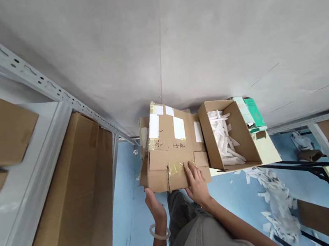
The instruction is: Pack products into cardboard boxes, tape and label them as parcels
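Left hand (pixel 156 207), right hand (pixel 197 185) on taped cardboard box (pixel 171 147)
Both open, right flat, left cupped at edge (pale bangle (pixel 159 232))

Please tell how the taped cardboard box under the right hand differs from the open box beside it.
The taped cardboard box has its flaps folded shut, while the open cardboard box shows its inside. The taped box carries white labels and black handwriting; the open box holds white strips. Both are brown cardboard.
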The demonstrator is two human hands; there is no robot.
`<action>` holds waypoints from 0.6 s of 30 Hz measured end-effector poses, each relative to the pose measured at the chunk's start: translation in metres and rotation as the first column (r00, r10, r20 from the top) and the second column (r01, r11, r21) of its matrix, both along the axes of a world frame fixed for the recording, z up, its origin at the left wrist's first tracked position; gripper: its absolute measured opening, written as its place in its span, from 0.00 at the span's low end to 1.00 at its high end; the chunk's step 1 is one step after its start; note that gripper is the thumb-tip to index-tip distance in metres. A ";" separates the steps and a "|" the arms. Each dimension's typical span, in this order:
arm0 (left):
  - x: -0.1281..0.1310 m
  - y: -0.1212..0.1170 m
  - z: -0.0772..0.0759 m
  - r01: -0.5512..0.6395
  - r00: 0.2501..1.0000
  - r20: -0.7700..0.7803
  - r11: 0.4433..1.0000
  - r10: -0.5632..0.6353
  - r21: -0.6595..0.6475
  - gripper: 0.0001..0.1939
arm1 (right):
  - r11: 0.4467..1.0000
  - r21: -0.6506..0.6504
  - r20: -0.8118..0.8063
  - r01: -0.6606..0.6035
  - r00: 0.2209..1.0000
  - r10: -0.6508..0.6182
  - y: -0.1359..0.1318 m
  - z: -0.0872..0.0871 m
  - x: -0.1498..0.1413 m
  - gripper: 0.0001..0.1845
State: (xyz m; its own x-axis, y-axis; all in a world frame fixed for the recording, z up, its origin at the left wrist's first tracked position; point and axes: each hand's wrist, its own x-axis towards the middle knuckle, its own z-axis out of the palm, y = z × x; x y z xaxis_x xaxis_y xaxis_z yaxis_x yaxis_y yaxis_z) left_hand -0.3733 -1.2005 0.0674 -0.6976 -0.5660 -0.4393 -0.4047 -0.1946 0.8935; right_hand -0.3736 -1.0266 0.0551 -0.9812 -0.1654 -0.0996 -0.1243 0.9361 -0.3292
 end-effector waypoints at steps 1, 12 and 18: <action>-0.001 0.005 0.005 0.010 0.999 -0.050 1.000 -0.010 -0.006 0.38 | 0.999 -0.017 -0.014 0.033 0.999 -0.033 0.003 0.005 -0.002 0.52; 0.027 0.088 0.070 0.216 0.908 -0.311 0.949 -0.281 -0.228 0.31 | 0.652 -0.696 -0.249 0.300 0.751 -0.611 0.081 0.110 0.011 0.25; 0.066 0.145 0.083 0.200 0.844 -0.398 0.900 -0.359 -0.387 0.24 | 0.107 -0.955 0.051 0.277 0.508 -0.860 0.173 0.150 0.092 0.21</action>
